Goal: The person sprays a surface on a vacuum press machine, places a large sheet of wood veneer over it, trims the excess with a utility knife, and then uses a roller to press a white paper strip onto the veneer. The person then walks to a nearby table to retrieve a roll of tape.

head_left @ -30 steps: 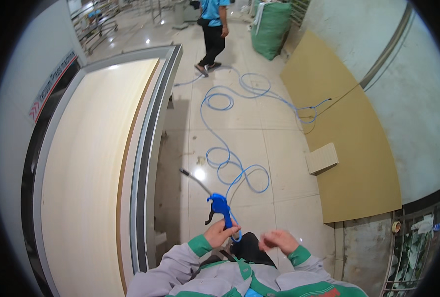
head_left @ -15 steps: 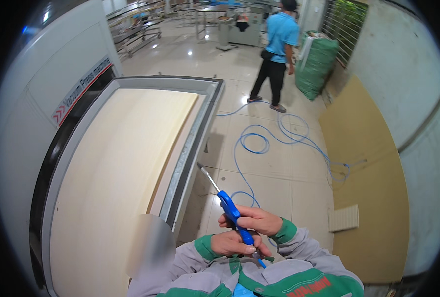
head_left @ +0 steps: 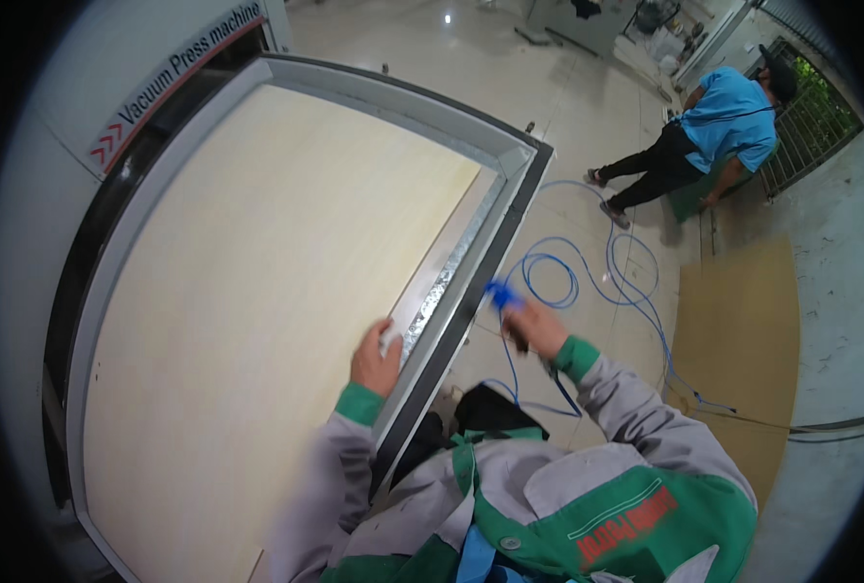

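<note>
A large pale wooden panel (head_left: 267, 253) lies inside the grey metal frame (head_left: 495, 223) of a press bed on my left. My left hand (head_left: 376, 361) is at the panel's right-hand edge, fingers curled over it; a small whitish patch shows by the fingertips, too unclear to name. Out over the floor, right of the frame, my right hand (head_left: 539, 328) is closed around a blue air blow gun (head_left: 501, 295). Motion smears the gun, and its thin nozzle cannot be made out.
A blue air hose (head_left: 551, 282) lies in loops on the tiled floor. Ahead on the right, a person (head_left: 728, 121) in a blue shirt stands facing away. A brown board (head_left: 738, 340) leans along the right wall. The white machine body (head_left: 58, 107) rises at the left.
My left hand has left the blow gun and moved to the panel's edge. My right hand has moved up and right with the gun. The view has turned left and tilted.
</note>
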A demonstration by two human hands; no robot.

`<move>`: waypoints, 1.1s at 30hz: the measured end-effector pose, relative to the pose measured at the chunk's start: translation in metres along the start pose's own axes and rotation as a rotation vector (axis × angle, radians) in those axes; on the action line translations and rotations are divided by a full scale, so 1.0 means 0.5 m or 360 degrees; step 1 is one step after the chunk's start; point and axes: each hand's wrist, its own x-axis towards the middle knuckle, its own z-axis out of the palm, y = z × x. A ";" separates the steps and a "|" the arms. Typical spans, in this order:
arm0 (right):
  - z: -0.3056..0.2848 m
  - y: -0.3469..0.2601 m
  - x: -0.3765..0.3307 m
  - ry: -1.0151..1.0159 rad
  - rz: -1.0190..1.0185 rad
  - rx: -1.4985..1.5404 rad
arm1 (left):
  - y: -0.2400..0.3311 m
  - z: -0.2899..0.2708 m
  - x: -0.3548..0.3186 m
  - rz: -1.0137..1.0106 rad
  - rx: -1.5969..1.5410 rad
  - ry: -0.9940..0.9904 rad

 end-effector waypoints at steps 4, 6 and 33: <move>-0.158 -0.035 0.131 0.0092 -0.0023 0.0200 | -0.008 0.064 0.200 0.0163 0.0487 -0.0058; -0.217 -0.049 0.206 -0.0023 -0.0028 0.0151 | -0.015 0.121 0.285 0.0199 0.0712 -0.0137; -0.074 -0.583 1.248 -0.0491 -0.0633 -0.0128 | -0.137 -0.099 0.650 -0.1005 0.1417 0.0475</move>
